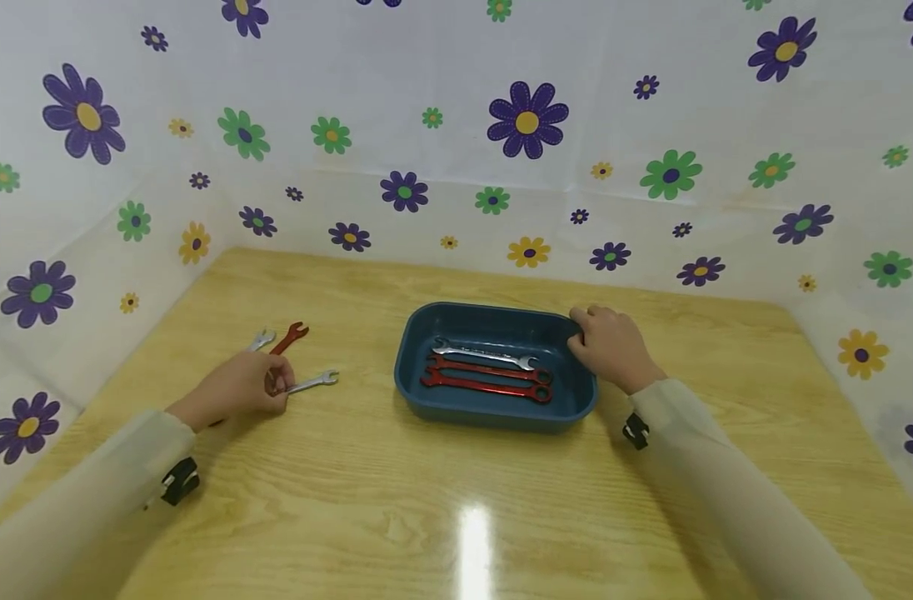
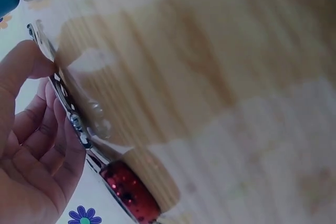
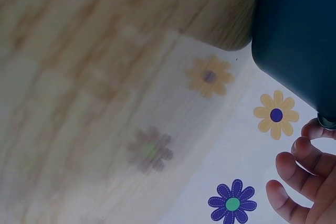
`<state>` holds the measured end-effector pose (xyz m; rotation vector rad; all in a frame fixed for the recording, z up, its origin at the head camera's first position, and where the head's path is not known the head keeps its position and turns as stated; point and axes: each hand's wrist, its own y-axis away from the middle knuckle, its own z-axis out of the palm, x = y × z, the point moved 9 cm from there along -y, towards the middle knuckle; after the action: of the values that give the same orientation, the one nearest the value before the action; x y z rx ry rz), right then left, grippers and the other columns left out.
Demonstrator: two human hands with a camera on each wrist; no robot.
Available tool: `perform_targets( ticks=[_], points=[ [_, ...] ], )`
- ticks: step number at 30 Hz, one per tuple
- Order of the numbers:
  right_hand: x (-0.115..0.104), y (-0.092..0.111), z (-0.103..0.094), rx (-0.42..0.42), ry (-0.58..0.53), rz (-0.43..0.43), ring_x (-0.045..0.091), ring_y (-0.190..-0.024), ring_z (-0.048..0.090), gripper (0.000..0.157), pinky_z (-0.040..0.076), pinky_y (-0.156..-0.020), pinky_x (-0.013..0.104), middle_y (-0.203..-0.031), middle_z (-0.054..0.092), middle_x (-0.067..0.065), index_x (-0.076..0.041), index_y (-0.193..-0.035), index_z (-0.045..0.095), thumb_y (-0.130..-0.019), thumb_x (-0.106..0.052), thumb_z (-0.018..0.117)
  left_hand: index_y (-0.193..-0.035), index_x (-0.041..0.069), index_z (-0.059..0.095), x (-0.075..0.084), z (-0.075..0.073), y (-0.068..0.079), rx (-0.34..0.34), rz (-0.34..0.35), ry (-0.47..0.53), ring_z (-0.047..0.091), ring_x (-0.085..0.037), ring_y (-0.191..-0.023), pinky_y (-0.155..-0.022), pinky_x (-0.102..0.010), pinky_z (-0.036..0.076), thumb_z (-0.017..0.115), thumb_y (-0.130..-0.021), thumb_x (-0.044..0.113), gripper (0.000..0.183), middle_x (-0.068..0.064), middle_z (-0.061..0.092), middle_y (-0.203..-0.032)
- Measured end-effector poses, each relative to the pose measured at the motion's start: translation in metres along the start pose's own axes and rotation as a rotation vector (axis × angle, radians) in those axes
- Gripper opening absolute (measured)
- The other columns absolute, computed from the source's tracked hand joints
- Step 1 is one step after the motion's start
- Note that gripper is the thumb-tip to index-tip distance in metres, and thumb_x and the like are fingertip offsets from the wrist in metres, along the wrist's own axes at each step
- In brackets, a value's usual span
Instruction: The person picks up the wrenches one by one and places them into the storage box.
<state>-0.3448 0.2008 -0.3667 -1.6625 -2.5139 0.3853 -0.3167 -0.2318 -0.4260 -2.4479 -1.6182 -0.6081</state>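
My left hand (image 1: 239, 385) pinches a silver wrench (image 1: 316, 382) between thumb and fingers, low over the table. Its open end points right, toward the box; the hand hides the other end. In the left wrist view the same wrench (image 2: 62, 90) crosses the fingers. Just behind this hand lie a red wrench (image 1: 290, 337) and another silver wrench (image 1: 262, 339), both partly covered. At the right, a dark blue box (image 1: 494, 416) has its rim held by my right hand (image 1: 614, 346) near the back corner. Inside it rest a silver wrench (image 1: 482, 356) and two red wrenches (image 1: 486, 386), roughly parallel.
The wooden table (image 1: 366, 500) carries everything, with bare surface between the left hand and the box and in front of both. A white cloth (image 1: 441, 75) printed with flowers rises along the back and sides.
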Motion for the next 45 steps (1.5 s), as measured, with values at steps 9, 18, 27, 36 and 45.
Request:
perform_targets(
  ticks=[9, 18, 27, 36, 45],
  points=[
    [-0.004, 0.000, -0.002, 0.018, -0.006, -0.014, 0.019, -0.054, 0.038, 0.006, 0.026, -0.049, 0.027, -0.061, 0.041, 0.005, -0.006, -0.078, 0.051, -0.080, -0.012, 0.049, -0.081, 0.010, 0.063, 0.000, 0.000, 0.004, 0.003, 0.012, 0.066, 0.051, -0.007, -0.065, -0.060, -0.022, 0.043, 0.065, -0.072, 0.007, 0.010, 0.002, 0.060, -0.072],
    [-0.001, 0.001, 0.003, -0.011, -0.010, 0.000, 0.019, -0.055, 0.040, 0.009, 0.028, -0.050, 0.028, -0.063, 0.044, 0.006, -0.005, -0.083, 0.053, -0.081, -0.013, 0.049, -0.083, 0.007, 0.064, -0.001, 0.001, 0.005, -0.011, 0.007, 0.112, 0.052, -0.006, -0.065, -0.059, -0.021, 0.045, 0.066, -0.073, 0.005, 0.010, 0.001, 0.061, -0.073],
    [-0.001, 0.002, 0.002, -0.009, -0.001, 0.000, 0.019, -0.055, 0.040, 0.008, 0.027, -0.050, 0.028, -0.062, 0.043, 0.006, -0.006, -0.082, 0.052, -0.081, -0.013, 0.049, -0.084, 0.008, 0.064, 0.001, -0.004, 0.004, -0.020, -0.007, 0.083, 0.051, -0.008, -0.066, -0.060, -0.022, 0.044, 0.066, -0.074, 0.007, 0.010, 0.001, 0.061, -0.073],
    [0.000, 0.002, 0.001, -0.013, -0.004, 0.012, 0.021, -0.058, 0.043, 0.014, 0.031, -0.051, 0.030, -0.065, 0.047, 0.007, -0.004, -0.089, 0.057, -0.082, -0.014, 0.049, -0.085, 0.010, 0.064, 0.002, -0.003, 0.003, -0.034, 0.027, 0.067, 0.053, -0.007, -0.068, -0.061, -0.022, 0.046, 0.068, -0.077, 0.007, 0.008, 0.002, 0.062, -0.077],
    [0.001, 0.002, 0.002, -0.023, -0.010, 0.019, 0.020, -0.058, 0.043, 0.013, 0.031, -0.052, 0.030, -0.065, 0.047, 0.007, -0.004, -0.087, 0.056, -0.082, -0.014, 0.049, -0.091, 0.014, 0.075, -0.001, -0.011, 0.008, 0.031, -0.037, 0.038, 0.057, -0.007, -0.066, -0.061, -0.026, 0.045, 0.073, -0.079, 0.019, 0.013, 0.002, 0.071, -0.083]
  ],
)
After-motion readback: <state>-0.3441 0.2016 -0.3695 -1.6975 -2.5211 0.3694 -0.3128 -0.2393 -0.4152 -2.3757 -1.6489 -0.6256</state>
